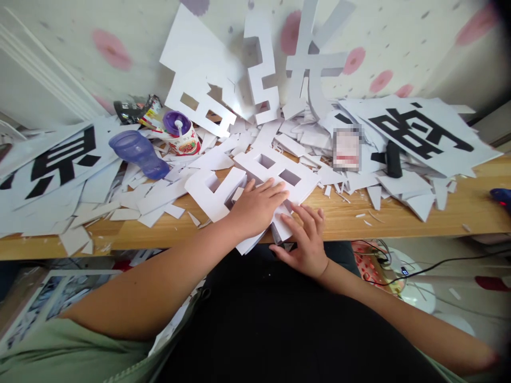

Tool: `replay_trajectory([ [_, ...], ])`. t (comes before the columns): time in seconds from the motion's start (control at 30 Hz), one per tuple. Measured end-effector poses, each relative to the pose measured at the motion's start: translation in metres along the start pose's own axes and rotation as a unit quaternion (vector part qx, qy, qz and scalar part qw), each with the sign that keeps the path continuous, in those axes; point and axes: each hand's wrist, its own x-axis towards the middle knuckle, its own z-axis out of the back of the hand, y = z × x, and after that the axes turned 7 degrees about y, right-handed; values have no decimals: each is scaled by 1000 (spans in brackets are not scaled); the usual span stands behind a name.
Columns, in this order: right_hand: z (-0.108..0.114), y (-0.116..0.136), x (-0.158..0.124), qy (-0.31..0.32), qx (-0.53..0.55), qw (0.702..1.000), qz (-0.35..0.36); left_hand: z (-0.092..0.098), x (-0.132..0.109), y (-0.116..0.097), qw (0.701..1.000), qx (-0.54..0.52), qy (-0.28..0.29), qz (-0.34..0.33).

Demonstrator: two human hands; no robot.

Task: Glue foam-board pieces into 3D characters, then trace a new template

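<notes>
A white cut-out character [303, 186] with thick sides and square openings lies at the front of the wooden table. My left hand [261, 207] rests flat on top of it, fingers stretched out to the right. My right hand [307, 239] is at its near right edge, fingers apart and slightly bent. The right index finger touches a projecting end of the white piece, while the thumb is lower, by the table edge. Whether that thumb touches the piece, I cannot tell. Part of the cut-out is hidden under my left hand.
White scraps [151, 197] cover much of the table [343, 223]. More white cut-out characters [263, 74] lean on the wall. A purple cup [139, 154], a food tub [183, 138] and a black object [393, 159] stand behind. Printed sheets [423, 133] lie right; cables [439, 263] hang below.
</notes>
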Motion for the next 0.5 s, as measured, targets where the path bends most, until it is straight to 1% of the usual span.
replay_trajectory([
  [0.1,17,-7,8,26,24,999,39,1,-1,-2,1000,-4,3,0],
  [0.23,39,-16,24,99,37,990,96,1,-2,-2,1000,-13,-6,0],
  [0.3,45,-19,27,117,41,986,107,-1,-3,-1,1000,-15,-12,-3],
  [0.37,47,-19,25,120,49,985,112,-2,-3,0,1000,-12,-15,-7],
  [0.5,54,-19,24,131,67,984,104,-2,-4,0,1000,-4,-22,-10],
])
